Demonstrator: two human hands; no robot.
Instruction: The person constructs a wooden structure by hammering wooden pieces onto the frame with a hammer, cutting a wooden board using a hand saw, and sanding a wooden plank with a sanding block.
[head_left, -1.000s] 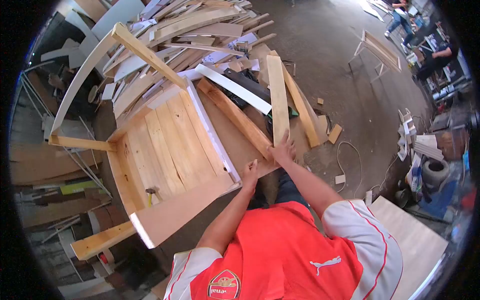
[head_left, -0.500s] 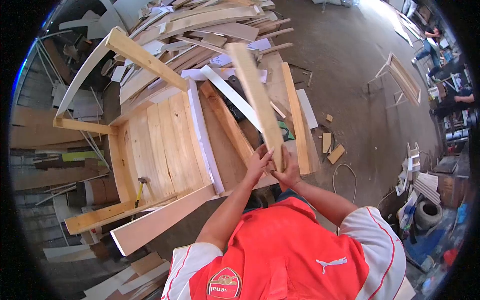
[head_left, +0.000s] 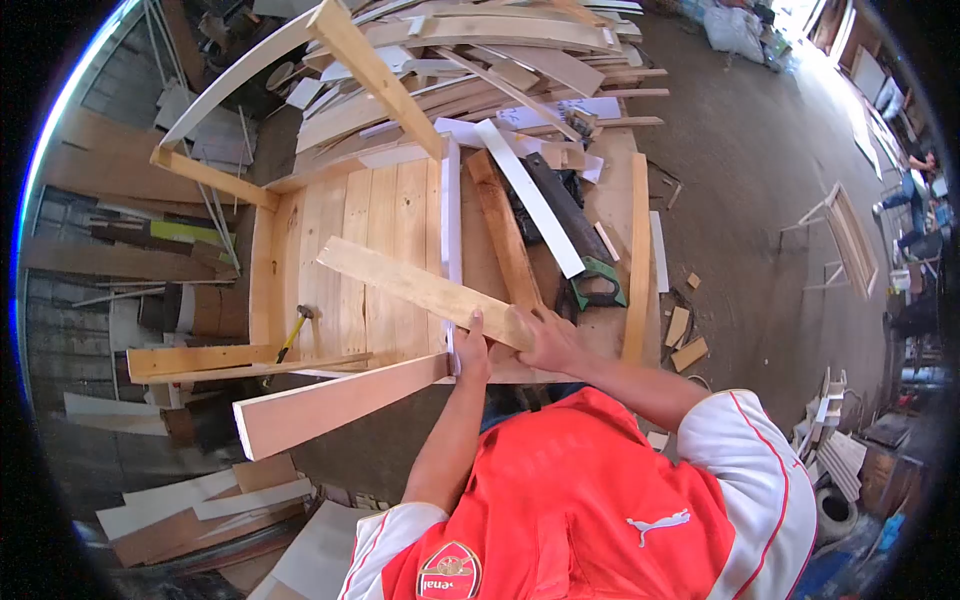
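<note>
A pale wooden board [head_left: 410, 285] is held in both hands, slanting up and left over the planked wooden frame [head_left: 350, 215]. My left hand [head_left: 472, 350] grips its lower edge, with the thumb on top. Close by, my right hand [head_left: 545, 342] is closed around the board's near end. A yellow-handled hammer [head_left: 293, 335] rests at the frame's lower left. Right of the frame lie a handsaw with a green handle [head_left: 600, 285], a long white strip [head_left: 530, 200] and a darker brown wood piece [head_left: 500, 225]. Another board [head_left: 340, 405] juts out along the frame's near side.
Wood offcuts are piled [head_left: 500, 70] at the back. A long wood strip [head_left: 637, 260] runs along the work surface's right edge. Small blocks [head_left: 690, 353] lie on the floor. Farther right stand a slim wooden frame [head_left: 848, 240] and a person [head_left: 908, 205].
The board has swung from pointing away from me to leaning left across the frame. Both hands moved with it, and my left hand shifted left. The camera view has also shifted.
</note>
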